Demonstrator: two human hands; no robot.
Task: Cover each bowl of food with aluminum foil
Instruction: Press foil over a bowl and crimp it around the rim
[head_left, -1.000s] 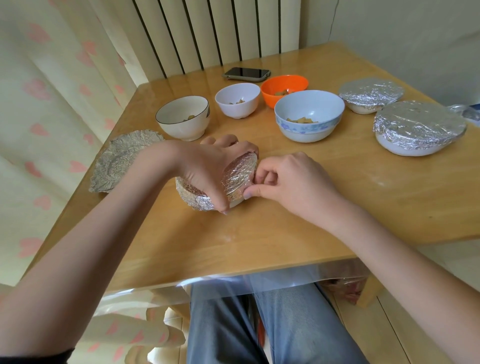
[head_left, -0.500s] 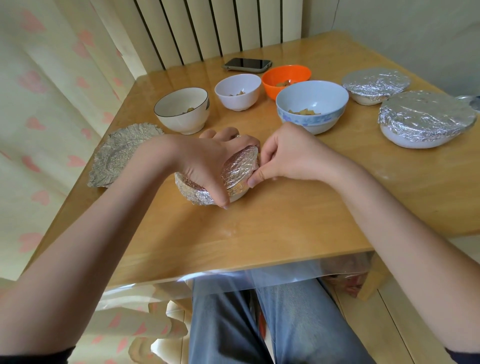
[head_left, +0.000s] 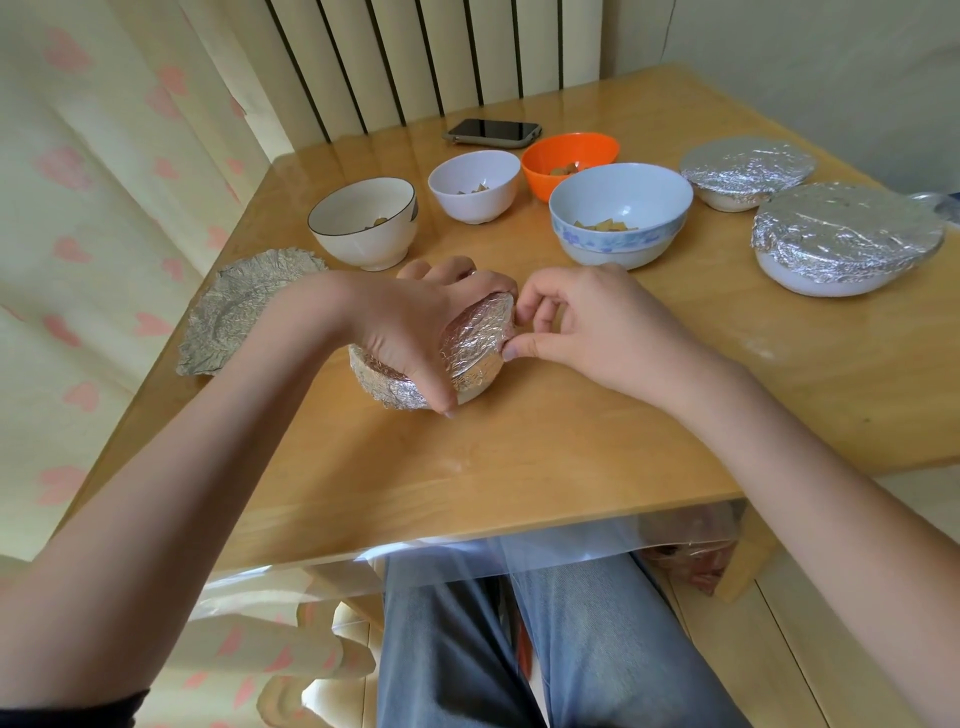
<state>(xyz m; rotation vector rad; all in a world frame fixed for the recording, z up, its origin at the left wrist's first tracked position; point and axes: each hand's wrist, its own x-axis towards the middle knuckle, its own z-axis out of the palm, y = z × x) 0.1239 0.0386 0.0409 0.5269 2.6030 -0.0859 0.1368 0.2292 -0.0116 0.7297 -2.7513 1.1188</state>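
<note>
A small foil-wrapped bowl (head_left: 475, 345) sits near the middle of the wooden table (head_left: 545, 457). My left hand (head_left: 415, 322) grips it from above, thumb down its near side. My right hand (head_left: 582, 317) pinches the foil at the bowl's right rim. Several uncovered bowls with food stand behind: a black-rimmed white bowl (head_left: 363, 223), a small white bowl (head_left: 474, 186), an orange bowl (head_left: 569, 158) and a blue-patterned bowl (head_left: 621, 221). Two foil-covered bowls, one (head_left: 745, 171) further back and one (head_left: 841, 236) larger, stand at the right. A loose crumpled foil sheet (head_left: 244, 306) lies at the left.
A black phone (head_left: 492, 132) lies at the table's far edge by the radiator. A curtain hangs along the left. A clear plastic sheet hangs off the table's near edge over my jeans-clad legs.
My right hand has shifted from pressing flat against the bowl's right side to pinching the foil at its rim. The camera moved in slightly; my left hand keeps its grip.
</note>
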